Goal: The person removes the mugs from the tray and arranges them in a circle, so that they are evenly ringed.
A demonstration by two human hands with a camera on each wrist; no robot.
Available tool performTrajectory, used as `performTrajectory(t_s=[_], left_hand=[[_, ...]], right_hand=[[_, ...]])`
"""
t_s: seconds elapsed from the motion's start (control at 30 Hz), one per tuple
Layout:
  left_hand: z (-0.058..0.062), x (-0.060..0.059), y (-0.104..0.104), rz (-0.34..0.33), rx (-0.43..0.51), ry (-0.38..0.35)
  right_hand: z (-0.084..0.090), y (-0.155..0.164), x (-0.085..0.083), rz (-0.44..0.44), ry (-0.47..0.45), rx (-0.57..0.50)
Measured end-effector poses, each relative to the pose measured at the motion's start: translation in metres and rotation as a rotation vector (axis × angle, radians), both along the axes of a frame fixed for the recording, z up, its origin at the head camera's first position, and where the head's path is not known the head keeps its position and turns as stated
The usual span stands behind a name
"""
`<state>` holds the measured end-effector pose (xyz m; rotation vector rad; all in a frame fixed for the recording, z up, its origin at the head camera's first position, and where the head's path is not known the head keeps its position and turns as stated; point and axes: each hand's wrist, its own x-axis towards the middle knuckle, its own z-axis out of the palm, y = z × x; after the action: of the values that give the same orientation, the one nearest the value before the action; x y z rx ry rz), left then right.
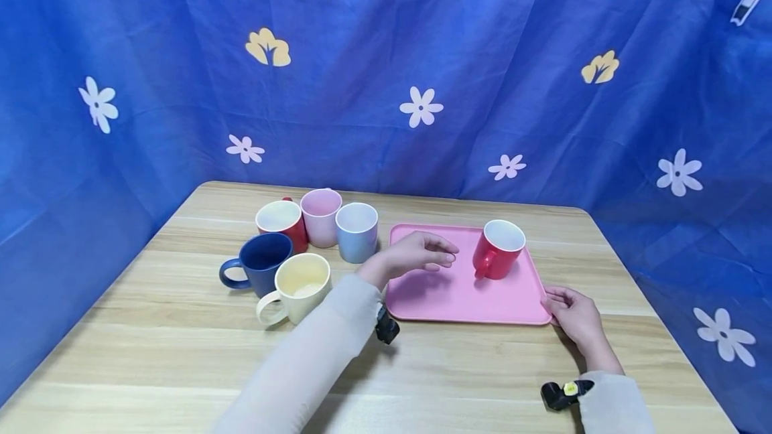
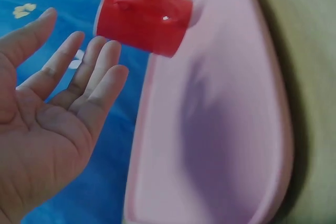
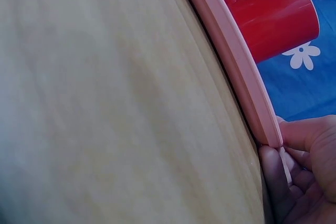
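A pink tray (image 1: 464, 300) lies on the wooden table, with a red mug (image 1: 493, 256) standing upright towards its back right. The mug's handle points to the front left. My left hand (image 1: 416, 253) hovers over the tray's left part, fingers relaxed and holding nothing; its shadow falls on the tray in the left wrist view. At the tray's front right corner, my right hand (image 1: 574, 317) pinches the rim. In the right wrist view the fingers (image 3: 307, 132) lie on both sides of that corner.
Left of the tray stand a cream mug (image 1: 301, 286), a dark blue mug (image 1: 264, 263), a second red mug (image 1: 295, 226), a pink mug (image 1: 322, 220) and a light blue mug (image 1: 357, 236), close together. A blue cloth (image 1: 362, 86) with flowers hangs behind the table (image 1: 458, 380).
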<state>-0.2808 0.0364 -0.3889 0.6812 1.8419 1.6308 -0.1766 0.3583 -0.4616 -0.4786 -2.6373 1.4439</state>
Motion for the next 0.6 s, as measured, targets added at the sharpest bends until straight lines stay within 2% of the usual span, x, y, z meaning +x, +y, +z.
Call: performTrajectory(t_s=[0.2, 0.43, 0.6], left_hand=[[-0.01, 0.002, 0.024, 0.059, 0.008, 0.022], [-0.015, 0.007, 0.054, 0.188, -0.07, 0.146], [-0.018, 0.012, 0.071, 0.263, -0.106, 0.178]], right_hand=[[0.0, 0.0, 0.0, 0.001, -0.001, -0.006], [0.001, 0.0, 0.0, 0.006, -0.002, -0.006], [0.002, -0.001, 0.001, 0.005, 0.0, -0.003]])
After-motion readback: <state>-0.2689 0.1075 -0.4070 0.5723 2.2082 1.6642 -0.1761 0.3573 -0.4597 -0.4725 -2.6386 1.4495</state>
